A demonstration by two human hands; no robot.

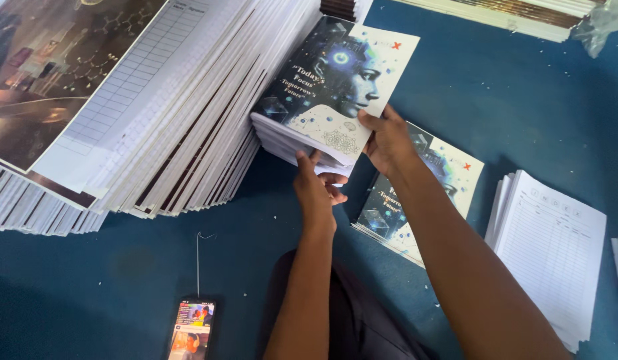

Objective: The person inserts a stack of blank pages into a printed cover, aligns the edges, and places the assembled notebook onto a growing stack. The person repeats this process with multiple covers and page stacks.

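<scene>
A thick bundle of booklets (332,80) with a dark blue cover showing a pale face is lifted above the blue floor, leaning against a big slanted stack. My left hand (315,190) grips its near edge from below, fingers under the bundle. My right hand (387,140) clamps the bundle's near right corner, thumb on the cover. Under my right forearm lies another pile of the same booklets (449,177) flat on the floor.
A large fanned stack of printed sheets and covers (155,113) fills the left. A pile of white ruled forms (555,247) lies at the right. A phone (192,330) with a lit screen and a cable sits near the bottom. More stacks (515,13) line the far edge.
</scene>
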